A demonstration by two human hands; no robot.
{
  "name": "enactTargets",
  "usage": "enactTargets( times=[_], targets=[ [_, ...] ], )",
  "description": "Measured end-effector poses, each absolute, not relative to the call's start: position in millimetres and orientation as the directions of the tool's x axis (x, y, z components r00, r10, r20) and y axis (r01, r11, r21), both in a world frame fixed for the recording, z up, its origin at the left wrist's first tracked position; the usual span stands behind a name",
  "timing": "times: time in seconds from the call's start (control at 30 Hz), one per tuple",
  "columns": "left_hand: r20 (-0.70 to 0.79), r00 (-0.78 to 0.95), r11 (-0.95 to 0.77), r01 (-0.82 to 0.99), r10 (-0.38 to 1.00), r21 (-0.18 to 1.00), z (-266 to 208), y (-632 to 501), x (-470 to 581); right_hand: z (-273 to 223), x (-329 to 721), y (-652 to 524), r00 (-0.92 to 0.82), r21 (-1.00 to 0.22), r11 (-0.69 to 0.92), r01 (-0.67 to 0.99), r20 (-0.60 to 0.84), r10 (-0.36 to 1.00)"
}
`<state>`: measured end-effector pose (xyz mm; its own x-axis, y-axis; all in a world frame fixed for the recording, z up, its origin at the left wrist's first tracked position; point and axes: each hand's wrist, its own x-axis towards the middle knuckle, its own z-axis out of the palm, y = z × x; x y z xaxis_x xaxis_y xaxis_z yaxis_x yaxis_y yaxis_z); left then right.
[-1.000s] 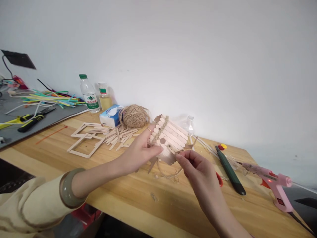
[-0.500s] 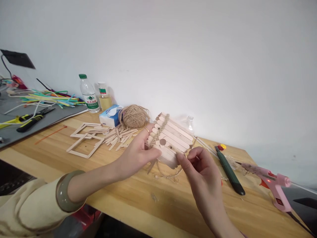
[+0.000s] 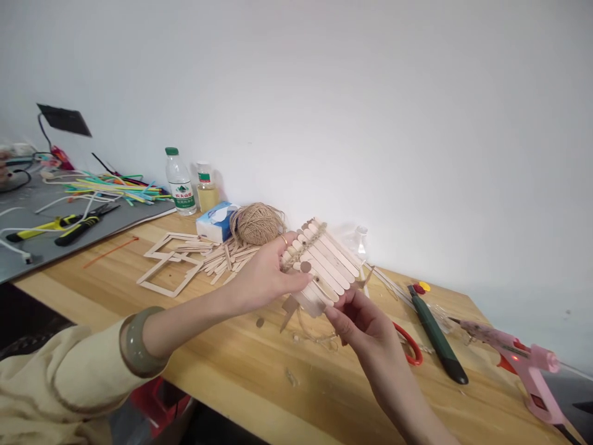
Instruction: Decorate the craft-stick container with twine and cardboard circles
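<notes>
A panel of popsicle sticks (image 3: 330, 258) is held up, tilted, above the table. Twine runs across its upper left part, and a brown disc shows on its face. My left hand (image 3: 273, 269) grips the panel's left side, thumb on the front and fingers behind it. At its lower right edge, my right hand (image 3: 364, 324) pinches the panel between thumb and fingers; part of those fingers is hidden. Below it, a loop of twine (image 3: 317, 337) lies on the wood. Red scissor-like handles (image 3: 414, 346) show beside my right hand.
Loose popsicle sticks (image 3: 225, 262), stick frames (image 3: 169, 272) and a twine ball (image 3: 258, 224) lie at left. Behind stand a tissue pack (image 3: 215, 225) and a water bottle (image 3: 180, 185). A green utility knife (image 3: 438, 337) and a pink glue gun (image 3: 519, 358) lie right; pliers (image 3: 81, 225) lie far left.
The view has shifted, so the background sits further right. My right hand has moved down and left along the panel's lower edge, and the red handles now show more.
</notes>
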<state>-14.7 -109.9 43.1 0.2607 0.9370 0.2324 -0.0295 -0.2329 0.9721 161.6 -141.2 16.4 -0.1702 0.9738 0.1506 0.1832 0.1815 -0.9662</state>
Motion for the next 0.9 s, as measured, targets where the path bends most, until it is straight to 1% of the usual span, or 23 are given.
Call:
enactTargets(
  times=[0.07, 0.1, 0.13, 0.17, 0.2, 0.23, 0.27, 0.3, 0.33, 0.4, 0.53, 0.63, 0.7, 0.83, 0.87, 0.9],
  targets=[
    [0.222, 0.275, -0.231, 0.000, 0.935, 0.973, 44, -106, -16, 11, 166, -140, -0.190, -0.938, 0.206, 0.278, 0.157, 0.969],
    [0.217, 0.287, -0.229, 0.010, 0.933, 0.973, 44, -104, -16, 9, 168, -140, -0.162, -0.906, 0.244, 0.345, 0.199, 0.967],
    [0.213, 0.299, -0.229, 0.021, 0.930, 0.973, 44, -103, -17, 6, 170, -140, -0.116, -0.855, 0.309, 0.417, 0.287, 0.951],
    [0.207, 0.311, -0.228, 0.032, 0.928, 0.973, 44, -102, -16, 4, 173, -140, -0.075, -0.779, 0.389, 0.492, 0.407, 0.910],
    [0.199, 0.320, -0.223, 0.040, 0.926, 0.974, 44, -101, -16, 2, 174, -140, -0.059, -0.681, 0.473, 0.559, 0.536, 0.842],
    [0.188, 0.329, -0.214, 0.044, 0.926, 0.976, 43, -101, -16, 1, 175, -141, -0.074, -0.577, 0.546, 0.608, 0.643, 0.762],
    [0.175, 0.337, -0.203, 0.049, 0.925, 0.978, 42, -101, -15, 1, 175, -141, -0.113, -0.483, 0.601, 0.636, 0.712, 0.693],
    [0.161, 0.345, -0.190, 0.053, 0.925, 0.980, 42, -101, -15, 1, 174, -141, -0.162, -0.421, 0.640, 0.643, 0.742, 0.651],
    [0.147, 0.351, -0.177, 0.053, 0.925, 0.983, 41, -101, -15, 1, 173, -141, -0.202, -0.392, 0.662, 0.639, 0.745, 0.636],
    [0.131, 0.356, -0.155, 0.039, 0.925, 0.987, 41, -102, -14, 2, 170, -141, -0.233, -0.396, 0.675, 0.623, 0.729, 0.643],
    [0.117, 0.382, -0.110, -0.040, 0.917, 0.993, 41, -104, -14, 2, 166, -140, -0.197, -0.424, 0.648, 0.633, 0.721, 0.664],
    [0.089, 0.403, -0.079, -0.041, 0.911, 0.996, 41, -107, -14, 2, 165, -141, -0.165, -0.413, 0.602, 0.684, 0.715, 0.679],
    [0.088, 0.408, -0.076, -0.046, 0.909, 0.996, 40, -108, -14, 1, 165, -141, -0.162, -0.369, 0.587, 0.720, 0.734, 0.660],
    [0.093, 0.388, -0.074, -0.063, 0.917, 0.995, 40, -107, -14, 2, 169, -142, -0.179, -0.242, 0.580, 0.778, 0.799, 0.574],
    [0.095, 0.370, -0.077, -0.064, 0.924, 0.995, 40, -106, -15, 3, 171, -143, -0.177, -0.239, 0.579, 0.779, 0.803, 0.569],
    [0.102, 0.355, -0.083, -0.066, 0.929, 0.994, 40, -105, -16, 4, 173, -144, -0.167, -0.264, 0.582, 0.769, 0.796, 0.582]
  ],
)
